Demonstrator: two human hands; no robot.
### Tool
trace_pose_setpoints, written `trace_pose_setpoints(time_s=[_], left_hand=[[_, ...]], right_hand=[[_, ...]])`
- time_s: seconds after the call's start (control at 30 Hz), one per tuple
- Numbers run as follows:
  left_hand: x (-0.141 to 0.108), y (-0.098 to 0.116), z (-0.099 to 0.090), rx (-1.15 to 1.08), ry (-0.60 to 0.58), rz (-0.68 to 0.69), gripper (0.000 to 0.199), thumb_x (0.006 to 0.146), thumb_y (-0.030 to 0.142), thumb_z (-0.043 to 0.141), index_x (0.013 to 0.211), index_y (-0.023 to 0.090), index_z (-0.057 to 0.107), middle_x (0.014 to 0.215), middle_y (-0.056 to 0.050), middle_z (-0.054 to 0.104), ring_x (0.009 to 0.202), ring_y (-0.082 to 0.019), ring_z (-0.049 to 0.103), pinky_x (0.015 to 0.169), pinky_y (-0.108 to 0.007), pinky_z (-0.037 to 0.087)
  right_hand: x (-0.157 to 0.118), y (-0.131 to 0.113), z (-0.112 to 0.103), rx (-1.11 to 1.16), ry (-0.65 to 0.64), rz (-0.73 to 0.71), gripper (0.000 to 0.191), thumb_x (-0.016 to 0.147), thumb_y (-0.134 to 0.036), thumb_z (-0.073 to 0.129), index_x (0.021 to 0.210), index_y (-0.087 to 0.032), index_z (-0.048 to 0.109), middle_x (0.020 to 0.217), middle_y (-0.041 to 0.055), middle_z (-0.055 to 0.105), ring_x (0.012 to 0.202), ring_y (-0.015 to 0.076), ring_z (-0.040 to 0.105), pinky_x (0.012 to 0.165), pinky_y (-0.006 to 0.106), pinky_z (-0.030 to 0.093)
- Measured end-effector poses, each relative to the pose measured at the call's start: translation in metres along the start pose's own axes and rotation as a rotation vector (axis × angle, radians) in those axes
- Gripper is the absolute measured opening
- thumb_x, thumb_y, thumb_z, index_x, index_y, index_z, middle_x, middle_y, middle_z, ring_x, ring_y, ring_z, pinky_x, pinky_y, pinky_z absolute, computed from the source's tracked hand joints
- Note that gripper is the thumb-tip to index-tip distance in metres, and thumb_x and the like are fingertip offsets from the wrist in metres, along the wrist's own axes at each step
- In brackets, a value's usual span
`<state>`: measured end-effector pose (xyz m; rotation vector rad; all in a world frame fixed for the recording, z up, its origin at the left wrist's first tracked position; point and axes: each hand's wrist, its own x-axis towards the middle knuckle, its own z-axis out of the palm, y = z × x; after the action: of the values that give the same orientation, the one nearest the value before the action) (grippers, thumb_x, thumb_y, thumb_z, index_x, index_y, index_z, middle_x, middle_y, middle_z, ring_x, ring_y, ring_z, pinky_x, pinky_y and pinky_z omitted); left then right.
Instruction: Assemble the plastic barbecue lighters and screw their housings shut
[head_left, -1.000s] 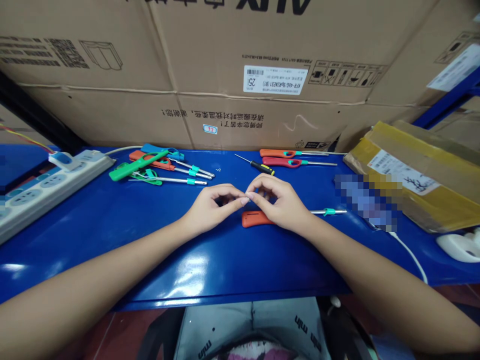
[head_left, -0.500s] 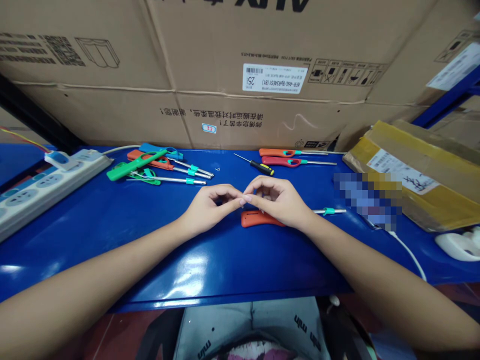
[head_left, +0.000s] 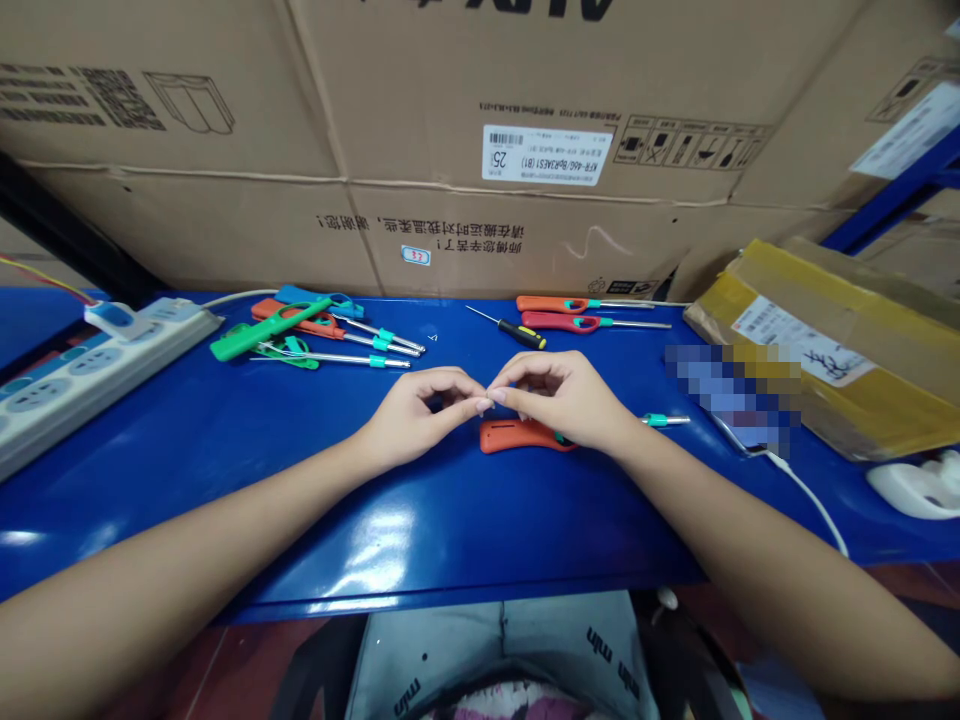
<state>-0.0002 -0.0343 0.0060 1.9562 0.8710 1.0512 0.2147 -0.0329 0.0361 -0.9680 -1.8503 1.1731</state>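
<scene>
My left hand (head_left: 431,408) and my right hand (head_left: 559,398) meet fingertip to fingertip above the blue table (head_left: 300,520). Both are closed in a pinch, and whatever lies between the fingertips is too small to make out. Partly hidden under my right hand lies an orange long-necked lighter (head_left: 517,436), its metal tube with a green tip showing beyond the wrist. A small screwdriver (head_left: 521,334) with a black and yellow handle rests just behind the hands.
Lighter parts in green, orange and blue, including a green half-shell (head_left: 270,328), lie at the back left beside a power strip (head_left: 97,375). An orange lighter (head_left: 551,304) and a red lighter (head_left: 559,321) lie at the back. A taped carton (head_left: 832,350) and a phone (head_left: 739,425) with cable stand right.
My right hand has shifted very slightly, and a little more of the orange lighter shows beneath it. Both hands keep their fingertip pinch.
</scene>
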Motion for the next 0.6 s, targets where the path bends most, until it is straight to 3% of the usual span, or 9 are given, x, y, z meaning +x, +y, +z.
trace_pose_setpoints(time_s=[0.17, 0.33, 0.43, 0.6], left_hand=[[0.002, 0.004, -0.005, 0.088, -0.053, 0.014, 0.024, 0.09, 0.039, 0.07, 0.095, 0.016, 0.073, 0.083, -0.004, 0.07, 0.07, -0.013, 0.059, 0.064, -0.025, 0.046], [0.005, 0.004, -0.018, 0.385, -0.296, 0.175, 0.049, 0.075, 0.049, 0.082, 0.11, 0.018, 0.067, 0.101, -0.006, 0.068, 0.091, -0.021, 0.061, 0.083, -0.032, 0.049], [0.006, -0.001, -0.022, 0.49, -0.384, 0.217, 0.043, 0.077, 0.047, 0.081, 0.107, 0.019, 0.069, 0.103, -0.006, 0.07, 0.095, -0.023, 0.063, 0.091, -0.036, 0.046], [0.006, -0.007, -0.022, 0.484, -0.411, 0.243, 0.025, 0.083, 0.041, 0.076, 0.094, 0.019, 0.073, 0.101, -0.006, 0.071, 0.093, -0.021, 0.064, 0.09, -0.035, 0.044]], right_hand=[[0.0, 0.002, 0.002, -0.086, 0.046, -0.024, 0.017, 0.085, -0.033, 0.071, 0.085, -0.016, 0.07, 0.079, 0.0011, 0.068, 0.059, 0.0093, 0.051, 0.057, 0.026, 0.04], [-0.001, 0.0, 0.002, -0.113, 0.037, -0.038, 0.012, 0.086, -0.028, 0.068, 0.084, -0.016, 0.069, 0.079, 0.0011, 0.068, 0.06, 0.0098, 0.052, 0.057, 0.025, 0.041], [-0.003, -0.001, 0.002, -0.176, -0.027, -0.045, 0.008, 0.087, -0.022, 0.067, 0.083, -0.016, 0.07, 0.081, 0.0016, 0.069, 0.065, 0.0108, 0.055, 0.061, 0.025, 0.043], [-0.005, 0.002, 0.002, -0.258, -0.205, -0.156, 0.008, 0.09, -0.016, 0.064, 0.085, -0.017, 0.07, 0.088, 0.0028, 0.07, 0.073, 0.0125, 0.059, 0.071, 0.027, 0.047]])
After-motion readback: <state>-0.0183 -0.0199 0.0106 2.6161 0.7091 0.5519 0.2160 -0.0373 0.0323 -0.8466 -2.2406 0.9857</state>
